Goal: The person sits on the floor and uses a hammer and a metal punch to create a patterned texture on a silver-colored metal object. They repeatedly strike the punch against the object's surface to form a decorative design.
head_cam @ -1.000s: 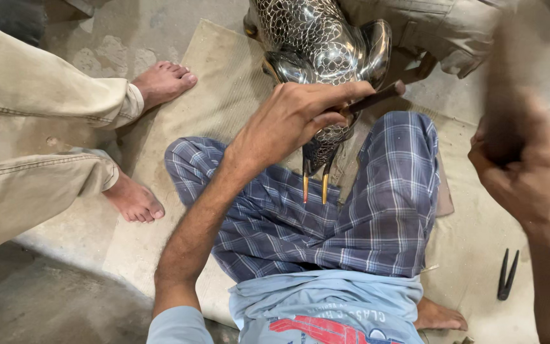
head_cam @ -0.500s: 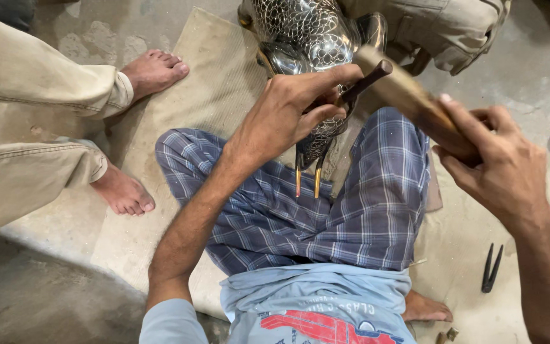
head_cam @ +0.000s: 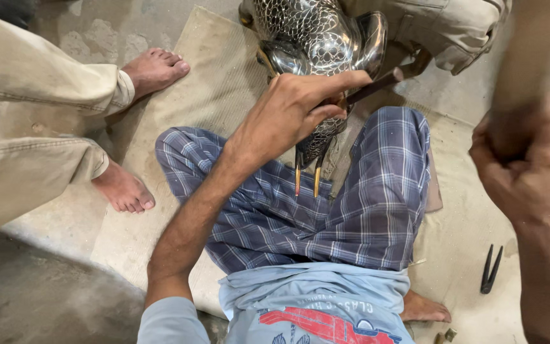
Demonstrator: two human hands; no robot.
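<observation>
Right hand (head_cam: 524,159) higher, mallet (head_cam: 533,57) raised.

Left hand (head_cam: 291,111) grips dark slim metal punch (head_cam: 370,86), tip against shiny silver embossed metal bird figure (head_cam: 316,44) propped above plaid-trousered lap. Right hand (head_cam: 520,159) fisted, raised right of figure, blurred. Black pliers (head_cam: 490,271) on floor, lower right of figure. Another person's bare feet (head_cam: 154,67) left of figure.
</observation>
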